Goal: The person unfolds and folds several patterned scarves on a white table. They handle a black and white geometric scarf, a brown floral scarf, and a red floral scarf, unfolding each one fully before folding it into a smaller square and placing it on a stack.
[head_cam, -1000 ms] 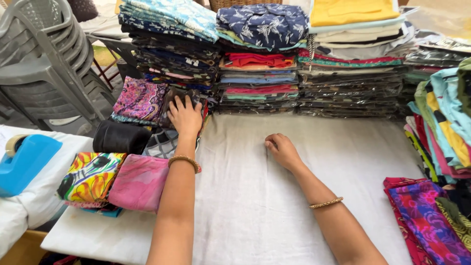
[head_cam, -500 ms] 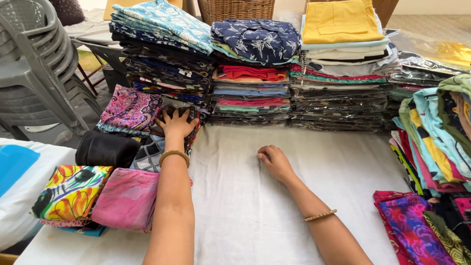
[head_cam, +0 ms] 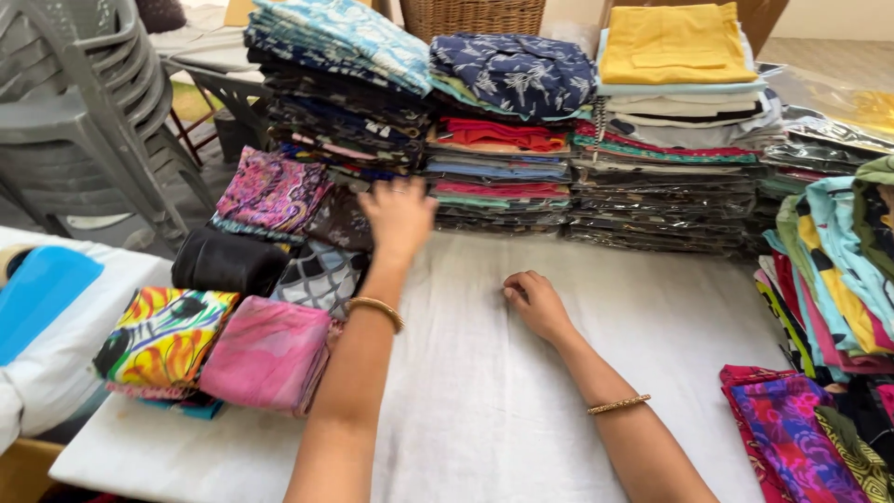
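Reaching left hand (head_cam: 399,212) open-fingered to dark folded cloth (head_cam: 341,220); right hand (head_cam: 534,303) curled, empty, on sheet (head_cam: 521,401).

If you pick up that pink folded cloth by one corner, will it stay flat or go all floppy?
The pink folded cloth would probably go floppy and unfold, since its edges already sag over the pile beneath. It looks thin, so likely light. Nothing wraps it, unlike the plastic-bagged stacks, so it should not slip much from the left hand.

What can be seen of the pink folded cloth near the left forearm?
The pink folded cloth is a soft, thin-looking fabric in mottled pink, folded into a flat squarish bundle. It lies at the left edge of the white table cover, touching a bright yellow patterned cloth on its left. The left forearm passes beside it; contact is unclear.
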